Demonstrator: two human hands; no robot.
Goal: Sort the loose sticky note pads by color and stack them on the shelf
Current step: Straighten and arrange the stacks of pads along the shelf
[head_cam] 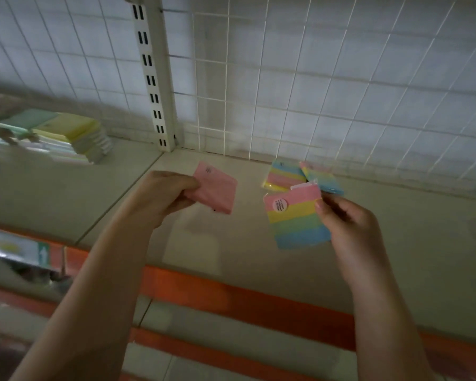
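Beige shelf board [396, 243] with an orange front strip ran below a white wire-grid back panel [341, 78], and I took the slotted white upright post [151, 75] as my landmark. Right of the post's foot, my left hand [162, 196] pinched a plain pink sticky note pad [217, 188] above the board. Farther right, my right hand [349, 218] gripped a rainbow-striped pad [297, 218]. Behind it, two more striped pads [289, 174] lay against the grid. Left of the post sat a stack of pastel pads [74, 136].

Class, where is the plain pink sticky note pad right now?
In the head view, the plain pink pad is left of centre, gripped by the left hand above the shelf.
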